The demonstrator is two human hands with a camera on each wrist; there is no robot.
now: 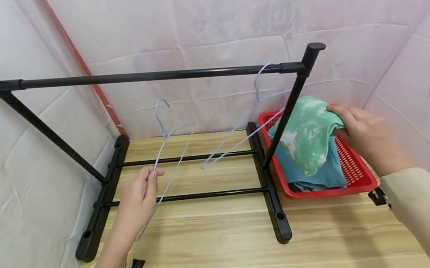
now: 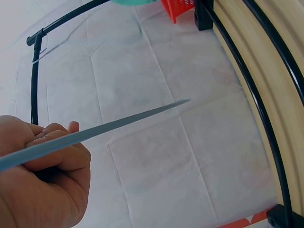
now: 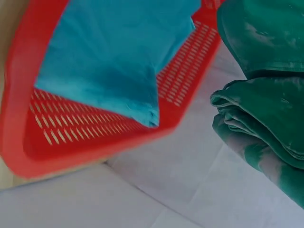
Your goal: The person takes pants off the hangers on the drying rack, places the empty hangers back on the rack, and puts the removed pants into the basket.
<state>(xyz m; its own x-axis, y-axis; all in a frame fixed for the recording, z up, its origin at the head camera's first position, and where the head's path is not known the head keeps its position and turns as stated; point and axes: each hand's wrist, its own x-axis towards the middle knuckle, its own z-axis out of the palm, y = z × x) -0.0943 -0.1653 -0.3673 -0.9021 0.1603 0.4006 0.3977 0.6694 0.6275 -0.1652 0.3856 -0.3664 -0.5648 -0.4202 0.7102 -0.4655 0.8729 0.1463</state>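
My left hand (image 1: 139, 196) grips one side of a pale blue wire hanger (image 1: 164, 135), its hook pointing up in front of the rack. In the left wrist view the fingers are curled beside the hanger's wire (image 2: 128, 120). At the right, my right hand (image 1: 365, 132) holds a folded green-and-white tie-dye garment (image 1: 308, 133) by its right edge, over the red basket (image 1: 329, 193). Folded layers of this garment (image 3: 266, 114) show in the right wrist view, where the hand itself is hidden. Beneath it, a folded teal garment (image 1: 320, 176) lies in the basket.
A black clothes rack (image 1: 150, 76) stands on the wooden tabletop (image 1: 214, 252), with a second wire hanger (image 1: 258, 100) on the right end of its bar. The rack's right post stands in front of the basket's left side. Pale sheeting (image 1: 200, 22) encloses the back and sides.
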